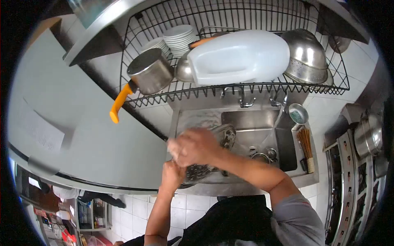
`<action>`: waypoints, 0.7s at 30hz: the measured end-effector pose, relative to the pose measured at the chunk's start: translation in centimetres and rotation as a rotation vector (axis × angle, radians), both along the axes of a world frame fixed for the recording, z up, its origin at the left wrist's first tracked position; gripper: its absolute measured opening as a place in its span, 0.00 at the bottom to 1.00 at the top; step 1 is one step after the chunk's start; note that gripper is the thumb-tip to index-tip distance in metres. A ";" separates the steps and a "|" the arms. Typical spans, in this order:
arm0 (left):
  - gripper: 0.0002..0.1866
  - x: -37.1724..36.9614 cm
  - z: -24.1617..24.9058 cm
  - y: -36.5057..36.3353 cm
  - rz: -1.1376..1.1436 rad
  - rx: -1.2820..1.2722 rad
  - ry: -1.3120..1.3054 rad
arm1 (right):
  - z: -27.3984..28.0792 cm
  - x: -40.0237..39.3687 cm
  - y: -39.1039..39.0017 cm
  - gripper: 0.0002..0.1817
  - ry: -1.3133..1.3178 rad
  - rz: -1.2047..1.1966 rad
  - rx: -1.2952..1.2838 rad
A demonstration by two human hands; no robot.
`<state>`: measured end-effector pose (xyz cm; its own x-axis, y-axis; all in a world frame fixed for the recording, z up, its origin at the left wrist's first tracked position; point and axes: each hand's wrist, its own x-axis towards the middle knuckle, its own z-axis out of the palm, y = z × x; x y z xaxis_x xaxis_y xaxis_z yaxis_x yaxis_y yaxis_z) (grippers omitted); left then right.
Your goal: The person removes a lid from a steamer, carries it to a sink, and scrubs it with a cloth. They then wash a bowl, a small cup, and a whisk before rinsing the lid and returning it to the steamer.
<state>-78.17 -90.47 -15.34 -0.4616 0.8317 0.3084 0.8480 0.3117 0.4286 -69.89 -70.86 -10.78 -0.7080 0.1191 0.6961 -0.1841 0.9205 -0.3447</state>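
My left hand (172, 174) grips the near edge of a dark, wet metal pan (202, 170) that is tilted over the front of the steel sink (250, 119). My right hand (193, 145) lies on top of the pan, fingers curled over a pale foamy pad (173, 148) pressed against the pan's surface. The pad is mostly hidden under the fingers. The pan's far rim (227, 135) shows beyond my right hand. Both forearms reach in from the lower edge of the view.
A wire rack (340, 84) above the sink holds a pot with an orange handle (150, 74), stacked white plates (178, 37), a white plastic jug (240, 55) and a steel colander (305, 57). A faucet (245, 101), a small strainer (298, 113) and bundled chopsticks (305, 143) are near the basin. Pots (368, 135) stand at right.
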 end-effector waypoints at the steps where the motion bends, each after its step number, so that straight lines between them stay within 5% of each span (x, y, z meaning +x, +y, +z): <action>1: 0.15 0.3 0.1 0.1 -0.026 0.077 -0.103 | -0.8 -0.2 -0.2 0.14 0.074 0.055 0.011; 3: 0.15 1.1 0.8 -0.2 0.046 0.030 -0.090 | -1.8 -1.0 1.5 0.11 0.292 0.187 0.064; 5: 0.14 0.9 0.7 -1.1 0.140 -0.007 -0.068 | -4.9 -0.9 6.6 0.13 0.020 0.138 -0.377; 8: 0.15 1.0 -0.3 -2.4 0.117 0.086 0.009 | -8.3 -1.0 8.7 0.18 0.139 0.173 -0.934; 10: 0.13 1.7 0.7 -1.1 0.151 0.048 0.008 | -6.0 0.0 7.8 0.17 -0.019 -0.007 -0.538; 15: 0.10 1.9 -0.4 0.7 0.017 0.051 -0.113 | -0.6 -0.6 1.2 0.11 0.035 0.122 0.121; 16: 0.10 2.2 -0.6 0.2 0.105 -0.004 -0.158 | -0.7 -0.2 2.6 0.11 0.120 0.163 0.113; 17: 0.10 2.5 -0.3 -0.2 0.113 0.055 -0.104 | -2.5 -0.7 4.5 0.13 0.081 0.279 -0.182; 21: 0.14 2.4 -1.3 -3.3 0.133 0.112 -0.073 | -13.4 0.7 12.7 0.17 0.001 -0.035 0.006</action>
